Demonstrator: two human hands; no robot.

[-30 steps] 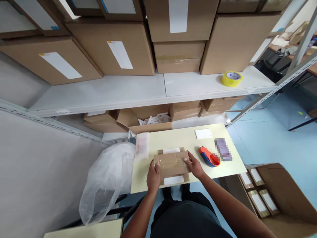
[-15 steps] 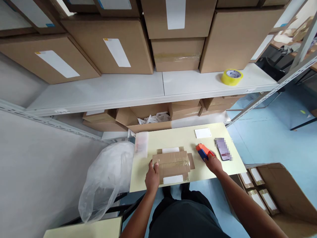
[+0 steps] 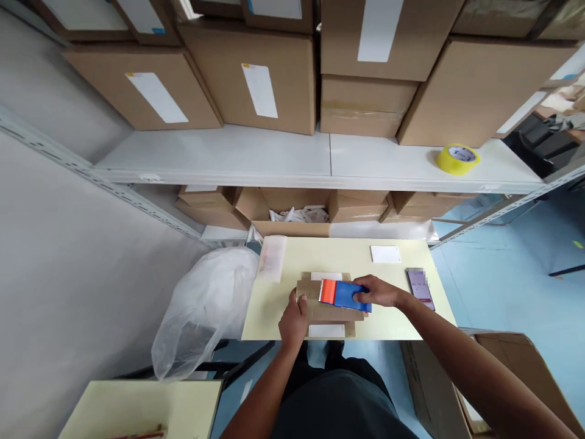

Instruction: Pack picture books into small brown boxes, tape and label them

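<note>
A small cardboard box (image 3: 315, 312) lies on the pale yellow table (image 3: 388, 323), resting on other flat boxes with white labels (image 3: 326, 331). My left hand (image 3: 295, 316) grips its left end, thumb on top and fingers at the side. My right hand (image 3: 372, 291) is closed around a tape dispenser (image 3: 350, 295) with a blue body and an orange front. The dispenser lies over the top of the box, its toothed edge pointing left, and covers much of the upper face. Whether it touches the box, I cannot tell.
A phone (image 3: 419, 286) and a white card (image 3: 385, 254) lie on the table's right side, a clear plastic sleeve (image 3: 273, 258) at back left. A plastic bag (image 3: 205, 305) hangs left. Behind is a shelf (image 3: 274, 152) with boxes and yellow tape (image 3: 457, 159). A large carton (image 3: 434, 378) stands right.
My right hand has brought the tape dispenser leftward from beside the phone to over the box and turned it. My left hand stays on the box's left end. The view has shifted a little.
</note>
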